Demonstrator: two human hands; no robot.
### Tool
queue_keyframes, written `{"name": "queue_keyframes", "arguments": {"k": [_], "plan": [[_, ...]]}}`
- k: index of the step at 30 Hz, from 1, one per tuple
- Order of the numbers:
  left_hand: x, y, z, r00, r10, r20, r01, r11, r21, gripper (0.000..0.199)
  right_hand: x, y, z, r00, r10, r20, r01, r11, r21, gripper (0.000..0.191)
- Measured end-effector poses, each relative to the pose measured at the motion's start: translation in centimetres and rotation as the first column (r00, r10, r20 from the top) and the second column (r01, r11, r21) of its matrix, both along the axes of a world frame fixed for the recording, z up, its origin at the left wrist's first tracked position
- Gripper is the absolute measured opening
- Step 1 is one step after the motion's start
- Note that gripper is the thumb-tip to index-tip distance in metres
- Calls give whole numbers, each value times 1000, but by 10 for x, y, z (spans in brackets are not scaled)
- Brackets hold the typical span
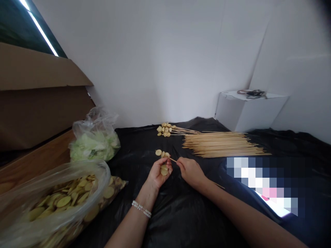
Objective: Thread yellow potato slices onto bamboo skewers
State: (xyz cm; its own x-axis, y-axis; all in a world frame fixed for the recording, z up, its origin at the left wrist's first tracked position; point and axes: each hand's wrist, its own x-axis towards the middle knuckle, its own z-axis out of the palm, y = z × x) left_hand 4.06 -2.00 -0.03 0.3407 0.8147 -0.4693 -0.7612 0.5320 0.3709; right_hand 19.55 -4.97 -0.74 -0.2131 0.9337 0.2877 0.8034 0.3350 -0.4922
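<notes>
My right hand (190, 172) is closed around a thin wooden skewer (173, 159), whose rear end sticks out past the wrist. On the skewer's far end sit a few round pale-yellow slices (158, 152), which look like potato. My left hand (159, 172) is closed at those slices, with more loose potato slices (164, 169) cupped in the palm. Beyond both hands lies a small pile of filled skewers (165, 129), their slices bunched at the left. To its right, many bare skewers (224, 144) are spread in a flat bundle.
An open plastic bag of potato slices (63, 201) stands at front left, with a clear bag of pale-green vegetable pieces (95, 146) behind it. A phone with a blurred screen (278, 206) lies at right. Black sheeting (181, 220) covers the surface; a white box (248, 110) stands at back right.
</notes>
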Motion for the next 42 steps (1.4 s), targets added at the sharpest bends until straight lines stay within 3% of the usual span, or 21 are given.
{"name": "queue_keyframes", "arguments": {"k": [11,17,27,42], "plan": [[4,-1,2,987,41,-156,-31,997,70,10,-1,0,1,997,-24,68,25,1000,-9,23],[0,2,3,996,78,-40,-73,992,107,20,-1,-2,5,995,-32,90,35,999,-32,24],[0,4,0,956,252,-148,-221,955,196,13,-2,-3,3,998,0,69,1,1000,-15,24],[6,2,-7,967,186,-174,-134,952,274,29,-1,-1,2,998,-15,69,16,1000,-10,23]]}}
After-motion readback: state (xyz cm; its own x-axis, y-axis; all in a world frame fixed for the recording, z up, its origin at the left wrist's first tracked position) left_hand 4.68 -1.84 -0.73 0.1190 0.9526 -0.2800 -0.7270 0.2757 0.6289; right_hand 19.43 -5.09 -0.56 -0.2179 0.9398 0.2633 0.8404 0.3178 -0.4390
